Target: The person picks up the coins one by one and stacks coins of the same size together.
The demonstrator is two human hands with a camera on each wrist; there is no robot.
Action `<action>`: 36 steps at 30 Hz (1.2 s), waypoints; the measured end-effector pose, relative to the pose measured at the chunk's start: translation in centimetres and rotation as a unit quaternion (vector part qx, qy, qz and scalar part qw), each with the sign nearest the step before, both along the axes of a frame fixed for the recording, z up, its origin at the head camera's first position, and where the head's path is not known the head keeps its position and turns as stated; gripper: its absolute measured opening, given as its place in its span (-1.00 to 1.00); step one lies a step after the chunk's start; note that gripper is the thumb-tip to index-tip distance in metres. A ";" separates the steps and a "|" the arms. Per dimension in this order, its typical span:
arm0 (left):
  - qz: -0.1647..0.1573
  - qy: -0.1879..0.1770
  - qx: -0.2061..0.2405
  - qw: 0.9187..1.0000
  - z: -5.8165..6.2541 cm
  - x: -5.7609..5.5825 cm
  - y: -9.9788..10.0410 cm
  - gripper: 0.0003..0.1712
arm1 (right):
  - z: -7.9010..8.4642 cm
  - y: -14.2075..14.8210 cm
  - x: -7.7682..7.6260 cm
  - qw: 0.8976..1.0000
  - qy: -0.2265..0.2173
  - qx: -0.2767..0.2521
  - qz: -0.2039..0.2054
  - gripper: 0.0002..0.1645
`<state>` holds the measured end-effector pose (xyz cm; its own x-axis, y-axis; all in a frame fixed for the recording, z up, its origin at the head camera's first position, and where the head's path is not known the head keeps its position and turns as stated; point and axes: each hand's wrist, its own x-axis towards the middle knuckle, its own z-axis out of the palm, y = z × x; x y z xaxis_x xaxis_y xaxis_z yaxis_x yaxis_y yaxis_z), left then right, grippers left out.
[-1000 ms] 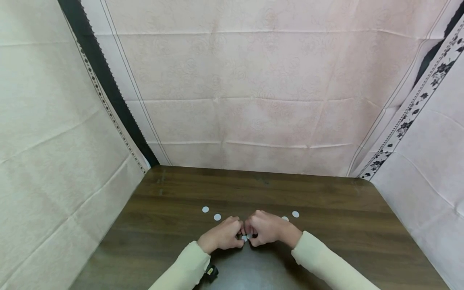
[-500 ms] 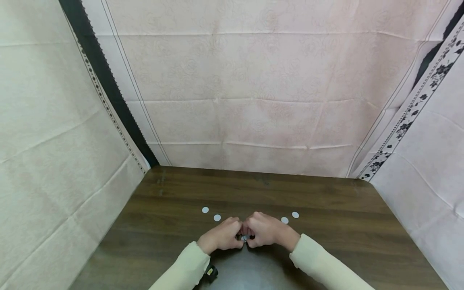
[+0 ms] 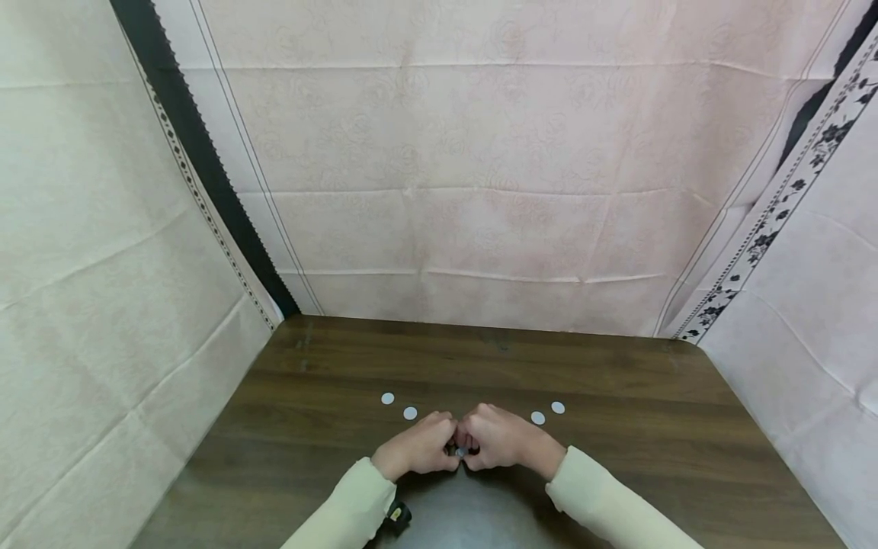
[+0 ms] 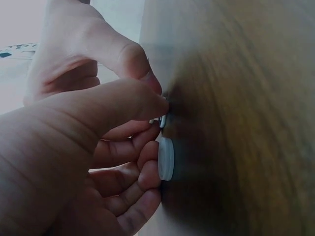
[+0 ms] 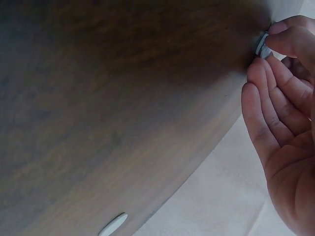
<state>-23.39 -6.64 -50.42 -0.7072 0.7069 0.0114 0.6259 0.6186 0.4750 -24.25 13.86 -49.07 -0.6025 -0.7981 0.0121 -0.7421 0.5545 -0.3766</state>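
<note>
In the head view my left hand (image 3: pixel 428 444) and right hand (image 3: pixel 494 436) meet low over the wooden table (image 3: pixel 329 450), thumbs nearly tip to tip. Small pale round discs (image 3: pixel 461 452) are pinched between their fingertips, largely covered there. In the right wrist view, thumb and fingers of the right hand (image 5: pixel 288 88) hold a thin disc edge (image 5: pixel 261 44), with more pale material against it. From the left wrist, the thumb of the left hand (image 4: pixel 113 113) covers most of the held pieces (image 4: pixel 162 121). A white disc (image 4: pixel 166 159) lies flat on the table beside its curled fingers.
Two white discs (image 3: pixel 410 413) lie left of the hands, and two more (image 3: pixel 538 418) to the right. A black wrist device (image 3: pixel 398 516) shows at the left sleeve. Pale cloth (image 3: pixel 480 191) hangs behind the table and on both sides.
Two discs showed side by side between the fingertips; now they overlap in one small spot. The right hand has shifted slightly left and down, uncovering a disc on the right.
</note>
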 end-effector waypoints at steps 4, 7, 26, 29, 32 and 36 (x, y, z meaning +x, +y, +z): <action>-0.016 0.004 0.008 1.000 -0.3 -0.3 -0.2 -0.89 | 0.0 0.0 0.1 1.000 -0.003 -0.002 -0.001 -0.87; -0.022 0.002 0.010 1.000 -0.2 -0.3 -0.3 -0.89 | 0.0 -0.1 0.1 1.000 -0.006 -0.004 -0.002 -0.88; -0.019 -0.019 0.002 1.000 -0.1 -0.6 0.0 -0.87 | -0.2 -0.1 0.1 0.999 0.034 -0.012 0.016 -0.75; -0.025 -0.017 0.013 0.999 -0.6 -0.9 -0.2 -0.85 | -0.2 -0.1 0.1 0.999 0.030 -0.016 0.016 -0.78; -0.036 -0.004 0.025 0.999 -2.3 -1.7 -0.5 -0.84 | -0.2 0.0 0.1 1.000 0.019 -0.018 0.014 -0.84; -0.040 0.008 0.032 0.999 -4.7 -2.8 -0.7 -0.84 | -0.1 0.1 0.1 1.000 0.008 -0.018 0.012 -0.85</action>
<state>-26.21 -7.32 -55.15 -0.6482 0.7583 0.0687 0.6796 0.5355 0.5014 -24.14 13.97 -49.21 -0.5821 -0.8116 0.0503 -0.7613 0.5222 -0.3844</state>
